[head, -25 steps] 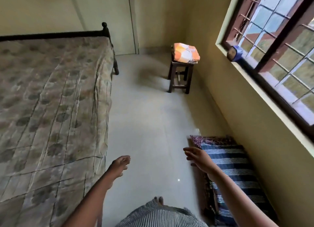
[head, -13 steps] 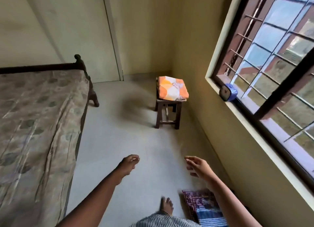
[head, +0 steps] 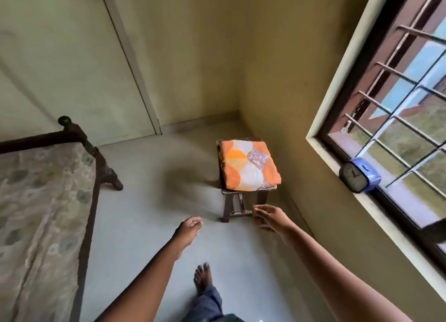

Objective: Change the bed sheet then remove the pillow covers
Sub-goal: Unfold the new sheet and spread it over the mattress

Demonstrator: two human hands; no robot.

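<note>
A folded orange and white sheet [head: 249, 165] lies on a small dark wooden stool [head: 232, 205] in the room's corner. Both my arms reach forward over the floor toward it. My left hand [head: 189, 227] hangs with loosely curled fingers and holds nothing, a little left of the stool. My right hand [head: 270, 216] is relaxed and empty, just in front of the stool's legs. The bed [head: 41, 201] with its grey-brown patterned cover fills the left side, its dark frame post at the far corner.
A blue clock [head: 359, 175] stands on the window sill at the right, beneath the barred window [head: 395, 97]. A closed door [head: 79, 63] is behind the bed. My bare foot [head: 202, 279] stands on the pale floor between bed and wall.
I have walked forward along the bed toward the stool, which is now much nearer. The striped pillows on the floor have dropped out of view. Both hands stay empty.
</note>
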